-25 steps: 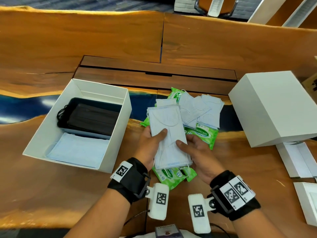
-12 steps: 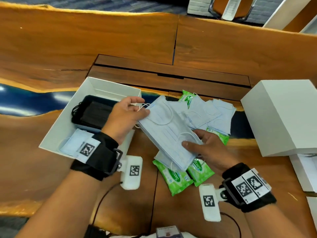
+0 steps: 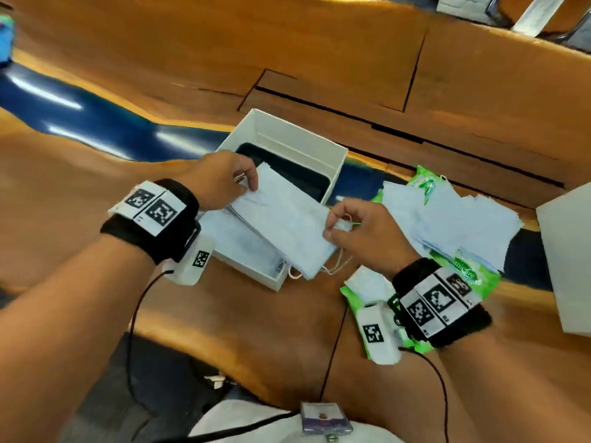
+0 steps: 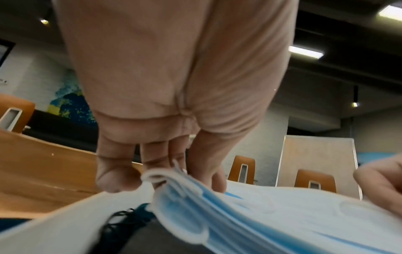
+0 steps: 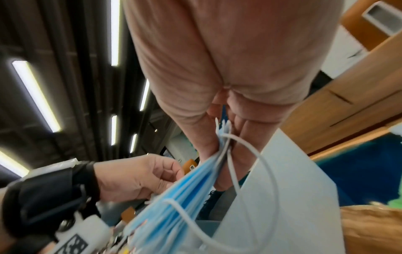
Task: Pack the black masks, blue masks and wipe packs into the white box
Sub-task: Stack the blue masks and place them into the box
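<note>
Both hands hold a stack of blue masks (image 3: 284, 219) tilted over the open white box (image 3: 297, 139). My left hand (image 3: 251, 183) pinches the stack's far left end, and my right hand (image 3: 335, 228) pinches its near right end, with ear loops dangling below. The left wrist view shows the stack (image 4: 239, 206) squeezed between thumb and fingers (image 4: 117, 171). In the right wrist view the same stack (image 5: 174, 197) hangs beside the box wall (image 5: 282, 206). Black masks (image 3: 307, 174) lie in the box's far half, and more blue masks (image 3: 236, 241) lie in its near half.
A pile of loose blue masks (image 3: 447, 219) lies right of the box on green wipe packs (image 3: 463, 273). Another wipe pack (image 3: 358, 289) lies under my right wrist. The white box lid (image 3: 566, 266) stands at the far right. Cables trail from both wrist cameras.
Both hands have carried the mask stack left from above the wipe packs to over the box. The right hand changed from a flat hold to a pinch on the stack's end.
</note>
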